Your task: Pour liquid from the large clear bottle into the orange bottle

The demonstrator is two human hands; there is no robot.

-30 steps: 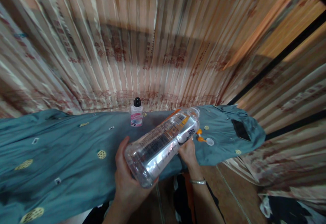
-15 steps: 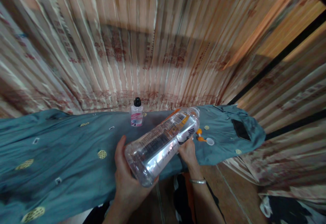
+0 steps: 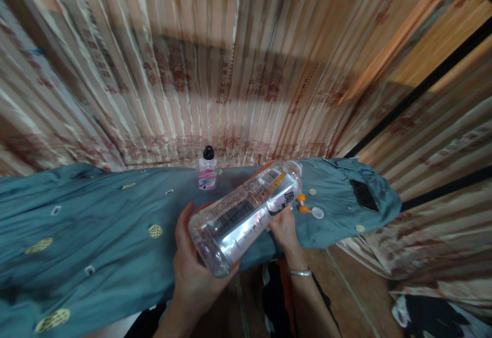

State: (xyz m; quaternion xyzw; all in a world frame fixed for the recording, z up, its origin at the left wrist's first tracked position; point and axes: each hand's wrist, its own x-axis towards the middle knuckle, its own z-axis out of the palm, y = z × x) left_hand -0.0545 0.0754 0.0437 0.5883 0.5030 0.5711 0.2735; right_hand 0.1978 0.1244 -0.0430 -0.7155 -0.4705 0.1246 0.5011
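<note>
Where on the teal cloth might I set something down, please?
The widest bare stretch of teal cloth lies left of the small black-capped bottle and the left hand. A smaller patch lies between the orange piece and the dark slab. The middle is crowded by the large clear bottle, the left hand at its base and right hand partly behind it.

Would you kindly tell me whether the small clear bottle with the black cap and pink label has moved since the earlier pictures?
No; the small clear bottle stands at the same spot on the teal patterned cloth, beside the same yellow motif.
</note>
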